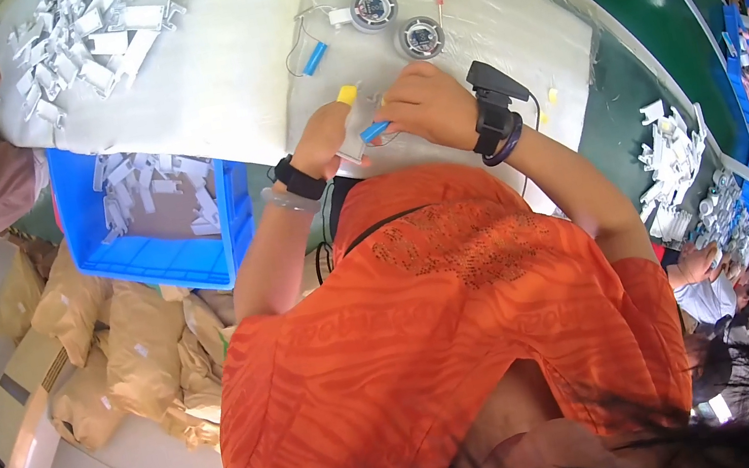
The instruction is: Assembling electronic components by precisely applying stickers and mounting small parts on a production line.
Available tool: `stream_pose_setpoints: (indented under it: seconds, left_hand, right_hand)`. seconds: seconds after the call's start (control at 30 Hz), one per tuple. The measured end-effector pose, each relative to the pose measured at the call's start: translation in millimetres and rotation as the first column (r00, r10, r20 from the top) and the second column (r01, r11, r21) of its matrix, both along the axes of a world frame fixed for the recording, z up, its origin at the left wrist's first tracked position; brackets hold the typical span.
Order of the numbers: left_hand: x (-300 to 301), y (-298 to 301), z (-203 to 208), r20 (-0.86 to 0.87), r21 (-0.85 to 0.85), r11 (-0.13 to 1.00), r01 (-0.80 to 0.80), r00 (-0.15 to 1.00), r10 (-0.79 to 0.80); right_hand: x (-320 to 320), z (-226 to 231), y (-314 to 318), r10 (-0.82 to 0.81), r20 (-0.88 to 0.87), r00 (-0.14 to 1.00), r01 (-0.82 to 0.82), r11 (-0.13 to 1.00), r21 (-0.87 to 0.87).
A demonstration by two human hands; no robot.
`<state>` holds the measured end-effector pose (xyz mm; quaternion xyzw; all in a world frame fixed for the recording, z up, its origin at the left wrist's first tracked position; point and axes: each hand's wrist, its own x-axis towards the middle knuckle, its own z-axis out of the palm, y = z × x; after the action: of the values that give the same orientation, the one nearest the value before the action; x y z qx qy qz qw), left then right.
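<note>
the near disc (pixel 422 37) lay on the counter (pixel 247 76). on the person's side of the near disc and a little to its left, a blue cylinder (pixel 375 132) was clamped in the fingers of the right hand (pixel 437 108). farther left of the near disc, the left hand (pixel 321 143) was curled closed and seemed clamped on a yellow piece (pixel 347 94), which poked out at the top; what else it might have held could not be told.

beyond the near disc and to its left sat the far disc (pixel 373 9), with a white plug (pixel 340 15) beside it and a wire (pixel 299 35) near a second cylinder (pixel 315 58). that set looked joined, though the wire's ends were too small to be sure. no cylinder showed at the near disc, so i judged the work part-way: one set seemingly wired, the cylinder in the right hand not yet with a disc. just right of the near disc lay a red-tipped stick (pixel 441 10). well to its left were a white heap (pixel 100 42) and a blue bin (pixel 149 264) of similar parts, whose share in the work i could not tell
</note>
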<state>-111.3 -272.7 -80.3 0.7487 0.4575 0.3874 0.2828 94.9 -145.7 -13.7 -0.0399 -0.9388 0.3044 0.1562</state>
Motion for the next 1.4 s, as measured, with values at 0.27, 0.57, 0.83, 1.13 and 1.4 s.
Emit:
stream_pose_setpoints:
  seconds: [0.27,0.57,0.83,1.13,1.4]
  left_hand:
    - [43,27,41,0.445,-0.882,0.233,0.409,0.564,0.696]
    - [50,28,46,0.426,-0.891,0.174,0.420,0.637,0.643]
    - [28,26,51,0.553,-0.826,0.263,0.498,0.631,0.544]
    - [30,36,82,0.586,-0.809,0.334,0.483,0.625,0.515]
    - [59,47,111,0.607,-0.767,0.539,0.349,0.667,0.432]
  right_hand:
    - [7,-1,-1,-0.018,-0.027,0.999,0.018,1.000,-0.002]
    - [16,-7,-2,-0.007,-0.016,1.000,0.006,1.000,-0.016]
    - [31,-4,8,-0.239,0.115,0.964,0.222,0.965,0.139]
    - [21,-21,26,-0.217,0.062,0.974,0.187,0.932,0.311]
    - [65,32,-3,-0.621,-0.010,0.784,0.611,0.775,-0.162]
